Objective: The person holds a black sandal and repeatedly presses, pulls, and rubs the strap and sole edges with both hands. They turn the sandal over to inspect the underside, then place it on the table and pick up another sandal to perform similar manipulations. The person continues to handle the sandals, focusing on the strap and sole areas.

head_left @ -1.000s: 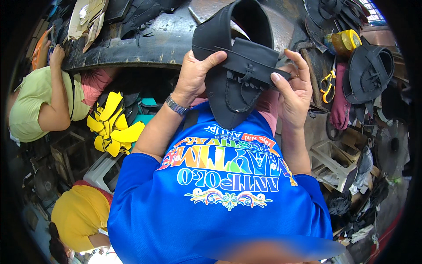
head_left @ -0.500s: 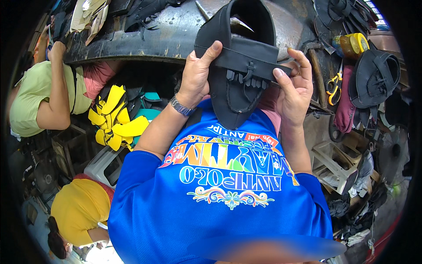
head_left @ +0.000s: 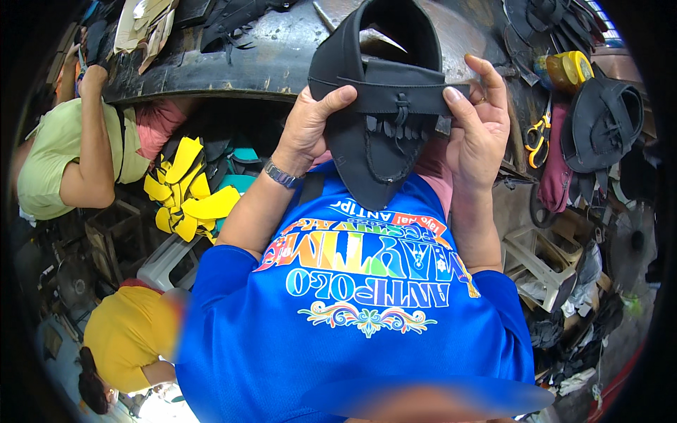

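A black shoe upper [head_left: 352, 144] hangs in front of my chest, its rounded toe pointing down toward me. Across it runs a black strap [head_left: 412, 100] with a small knotted tie and a fringe below. My left hand [head_left: 310, 120] grips the upper's left side, thumb on top at the strap's left end and the other fingers hidden behind. With thumb and a finger, my right hand [head_left: 479, 120] pinches the strap's right end; its index finger sticks up.
Beyond lies a dark worktable [head_left: 275, 56]. At right are another black upper [head_left: 599, 127], yellow-handled scissors [head_left: 538, 141], a yellow-lidded jar [head_left: 564, 70] and a hammer [head_left: 509, 120]. Yellow cut pieces [head_left: 187, 190] are piled at left, near a co-worker in light green [head_left: 60, 155] and another in yellow [head_left: 130, 335].
The strap has swung up from a downward slant to nearly level across the upper, its right end rising with my right hand. My left hand has shifted slightly down and left.
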Tool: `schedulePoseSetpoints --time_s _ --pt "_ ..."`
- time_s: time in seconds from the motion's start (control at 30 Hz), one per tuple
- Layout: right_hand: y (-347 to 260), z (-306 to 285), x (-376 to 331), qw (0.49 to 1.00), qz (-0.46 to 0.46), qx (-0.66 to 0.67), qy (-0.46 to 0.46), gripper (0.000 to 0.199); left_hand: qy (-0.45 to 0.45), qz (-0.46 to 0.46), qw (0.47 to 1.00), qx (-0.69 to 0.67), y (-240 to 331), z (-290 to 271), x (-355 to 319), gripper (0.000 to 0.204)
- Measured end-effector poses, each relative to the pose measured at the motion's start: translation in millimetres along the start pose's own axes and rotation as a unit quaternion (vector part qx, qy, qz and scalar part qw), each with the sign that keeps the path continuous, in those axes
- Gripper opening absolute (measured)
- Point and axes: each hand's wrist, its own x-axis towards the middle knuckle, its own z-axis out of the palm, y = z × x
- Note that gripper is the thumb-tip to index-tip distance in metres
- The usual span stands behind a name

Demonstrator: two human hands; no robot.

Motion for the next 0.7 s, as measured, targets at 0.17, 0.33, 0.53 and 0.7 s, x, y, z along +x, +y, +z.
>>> schedulePoseSetpoints --time_s 0.17,0.33,0.53,0.7 --pt "4.7 -0.7 -1.0 1.0 -0.001 -0.007 0.014 0.052 0.02 -0.044 0.998 -0.047 6.6 0.0 1.1 0.038" --pt "7.1 -0.9 -4.4 1.0 0.005 -0.011 0.028 0.051 0.02 -0.063 0.996 -0.061 12.8 3.7 2.7 0.032" --pt "10.3 0.0 -4.4 1.0 0.002 -0.003 0.028 0.051 0.02 -0.04 0.998 -0.038 10.2 5.8 0.5 0.032" --pt "9.1 0.1 -4.1 1.0 -0.004 -0.019 0.024 0.05 0.004 -0.164 0.972 0.17 37.1 -13.0 -0.8 0.038"
